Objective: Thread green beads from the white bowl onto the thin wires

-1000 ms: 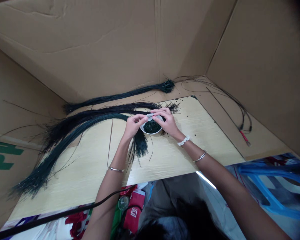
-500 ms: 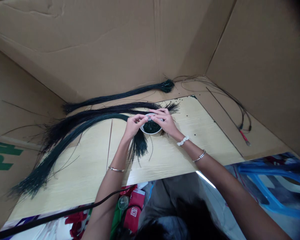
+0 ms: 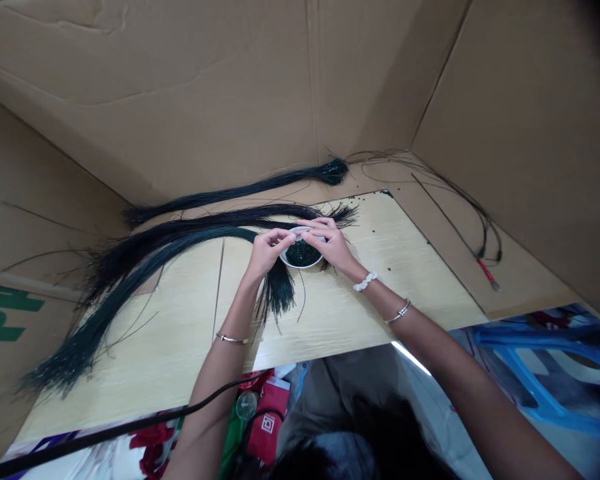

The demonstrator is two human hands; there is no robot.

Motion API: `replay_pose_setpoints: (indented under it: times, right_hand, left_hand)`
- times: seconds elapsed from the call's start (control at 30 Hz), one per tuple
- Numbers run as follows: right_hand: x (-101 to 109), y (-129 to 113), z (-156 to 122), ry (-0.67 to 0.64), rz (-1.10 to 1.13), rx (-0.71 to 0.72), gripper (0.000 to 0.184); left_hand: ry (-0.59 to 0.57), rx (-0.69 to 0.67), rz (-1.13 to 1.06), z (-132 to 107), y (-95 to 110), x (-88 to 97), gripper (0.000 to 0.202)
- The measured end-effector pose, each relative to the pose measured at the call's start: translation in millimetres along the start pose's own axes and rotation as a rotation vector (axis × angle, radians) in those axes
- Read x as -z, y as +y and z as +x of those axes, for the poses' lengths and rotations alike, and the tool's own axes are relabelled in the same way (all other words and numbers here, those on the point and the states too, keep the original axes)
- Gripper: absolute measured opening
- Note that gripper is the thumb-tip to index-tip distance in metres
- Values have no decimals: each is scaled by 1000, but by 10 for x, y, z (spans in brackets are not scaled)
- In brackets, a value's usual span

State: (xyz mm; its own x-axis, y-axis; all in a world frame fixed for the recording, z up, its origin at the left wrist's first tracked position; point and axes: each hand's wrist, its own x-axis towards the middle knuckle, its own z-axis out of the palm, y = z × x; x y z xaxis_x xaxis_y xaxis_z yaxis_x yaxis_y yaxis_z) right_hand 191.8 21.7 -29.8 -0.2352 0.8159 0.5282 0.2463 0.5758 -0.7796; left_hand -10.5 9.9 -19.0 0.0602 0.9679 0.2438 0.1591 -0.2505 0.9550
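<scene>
My left hand [image 3: 267, 253] and right hand [image 3: 331, 244] close narrowly over the rim of the small white bowl [image 3: 300, 265] of dark beads [image 3: 302, 253] between them, though I cannot tell whether either pinches a bead.

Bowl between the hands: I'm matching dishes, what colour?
The bowl is white, clearest in the head view.

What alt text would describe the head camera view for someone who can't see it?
The left hand and right hand hold a small white bowl of dark bits over a pale wooden board, beside long bundles of dark green strands.
</scene>
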Motion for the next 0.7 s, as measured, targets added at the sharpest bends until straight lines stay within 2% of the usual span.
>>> replay_pose_setpoints:
  times: [0.3, 0.57, 0.7]
  right_hand:
    - [37, -35, 28, 80, -54, 30, 6]
    - [97, -97, 34, 37, -213, 69, 8]
    - [114, -113, 26, 44, -280, 126, 8]
  left_hand:
    - [-2, -14, 45, -3, 41, -5, 28]
    - [3, -167, 276, -49, 159, -27, 19]
    - [-33, -226, 344, -86, 207, -70, 16]
